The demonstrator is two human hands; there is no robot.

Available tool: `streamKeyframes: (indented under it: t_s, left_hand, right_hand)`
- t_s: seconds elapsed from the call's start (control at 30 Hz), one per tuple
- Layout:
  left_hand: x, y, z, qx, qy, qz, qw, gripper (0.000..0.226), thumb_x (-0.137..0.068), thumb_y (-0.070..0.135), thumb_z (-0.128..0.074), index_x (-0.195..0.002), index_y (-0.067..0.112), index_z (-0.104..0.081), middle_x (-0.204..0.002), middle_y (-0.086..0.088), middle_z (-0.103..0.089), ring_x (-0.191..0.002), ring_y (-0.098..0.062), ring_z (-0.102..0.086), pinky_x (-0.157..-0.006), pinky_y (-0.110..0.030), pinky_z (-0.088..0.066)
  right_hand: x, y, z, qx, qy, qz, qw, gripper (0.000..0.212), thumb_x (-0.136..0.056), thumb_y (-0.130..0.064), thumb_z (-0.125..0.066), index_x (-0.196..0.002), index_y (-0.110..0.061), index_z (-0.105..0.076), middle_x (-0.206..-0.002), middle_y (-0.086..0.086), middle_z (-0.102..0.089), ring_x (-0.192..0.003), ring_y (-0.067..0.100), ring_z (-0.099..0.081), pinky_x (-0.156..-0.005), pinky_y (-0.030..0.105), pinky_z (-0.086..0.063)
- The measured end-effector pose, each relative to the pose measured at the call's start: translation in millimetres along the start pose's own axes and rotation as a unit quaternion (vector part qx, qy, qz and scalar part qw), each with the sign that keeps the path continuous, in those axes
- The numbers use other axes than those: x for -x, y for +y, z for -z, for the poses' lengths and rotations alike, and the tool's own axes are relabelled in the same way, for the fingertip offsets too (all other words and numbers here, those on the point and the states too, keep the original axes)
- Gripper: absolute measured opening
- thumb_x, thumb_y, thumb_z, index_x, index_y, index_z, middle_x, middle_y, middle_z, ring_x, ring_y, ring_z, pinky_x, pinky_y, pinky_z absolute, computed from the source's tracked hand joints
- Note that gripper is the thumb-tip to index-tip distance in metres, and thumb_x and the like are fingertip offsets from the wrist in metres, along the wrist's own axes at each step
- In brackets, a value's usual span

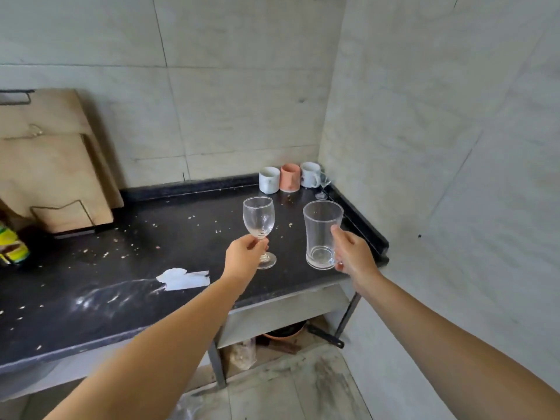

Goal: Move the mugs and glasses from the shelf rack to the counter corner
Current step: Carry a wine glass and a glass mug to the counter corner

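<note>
A: How are the hands placed?

B: Both arms reach forward over the dark counter [127, 268]. The left hand [244, 256] pinches the stem of a wine glass [259, 221], fingers curled round it just under the bowl. The right hand [353, 253] grips the handle of a tall glass mug [321, 233], thumb near its side.

A: Anything inside them?

B: Both look empty and clear.

A: Which way do they stand?

B: Both upright, mouths up, long axis vertical, held near each other above the counter's right end.

A: And the corner?

B: A white mug [269, 180], a pink mug [290, 177] and another white mug [310, 174] stand in a row against the back wall, with a small stemmed glass [323, 186] just beside them. Cutting boards [54, 165] lean at the left.
</note>
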State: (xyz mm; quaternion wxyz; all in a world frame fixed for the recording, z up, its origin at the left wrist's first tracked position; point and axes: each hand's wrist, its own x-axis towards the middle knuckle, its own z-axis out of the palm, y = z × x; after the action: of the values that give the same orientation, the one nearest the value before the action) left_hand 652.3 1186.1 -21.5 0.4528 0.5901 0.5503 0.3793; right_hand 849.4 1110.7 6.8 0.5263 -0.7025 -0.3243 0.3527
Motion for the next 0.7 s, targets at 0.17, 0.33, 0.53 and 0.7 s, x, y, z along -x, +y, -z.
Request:
streamKeyframes:
  t_s: [0.17,0.33,0.53,0.7]
  left_hand:
    - [-73,14,-41,0.011,-0.002,0.022,1.000,0.016,-0.089,0.024,-0.062,-0.079,0.013,-0.069,-0.068,0.006,-0.064,-0.064,-0.006,-0.055,-0.058,-0.017,-0.041]
    - [-157,14,-80,0.005,-0.018,0.044,0.999,0.012,-0.089,0.022,-0.062,-0.086,0.014,-0.070,-0.075,0.007,-0.066,-0.070,-0.005,-0.058,-0.064,-0.022,-0.041]
    - [-267,0,-134,-0.006,-0.066,0.066,0.996,0.011,-0.090,0.015,-0.058,-0.094,0.012,-0.068,-0.089,-0.002,-0.068,-0.084,-0.016,-0.062,-0.074,-0.026,-0.043]
    - [-341,-18,-181,0.014,-0.099,0.091,0.991,0.008,-0.088,0.014,-0.059,-0.088,0.016,-0.066,-0.088,-0.004,-0.068,-0.082,-0.016,-0.061,-0.068,-0.025,-0.045]
  right_hand:
    - [-94,-12,4,0.017,0.004,-0.023,1.000,0.041,-0.088,-0.048,-0.054,-0.057,-0.020,-0.049,-0.057,-0.003,-0.041,-0.052,0.012,-0.039,-0.048,0.023,-0.036]
    - [-177,-7,-5,0.000,0.013,-0.040,0.999,0.040,-0.088,-0.044,-0.056,-0.055,-0.022,-0.054,-0.054,-0.006,-0.044,-0.053,0.011,-0.040,-0.047,0.023,-0.036]
    - [-266,9,-22,-0.018,0.043,-0.071,0.996,0.046,-0.091,-0.043,-0.053,-0.047,-0.030,-0.058,-0.043,-0.015,-0.047,-0.053,0.008,-0.041,-0.053,0.024,-0.037]
    - [-325,27,-31,-0.026,0.098,-0.095,0.990,0.044,-0.091,-0.040,-0.055,-0.049,-0.025,-0.053,-0.045,-0.014,-0.046,-0.057,0.010,-0.042,-0.057,0.026,-0.041]
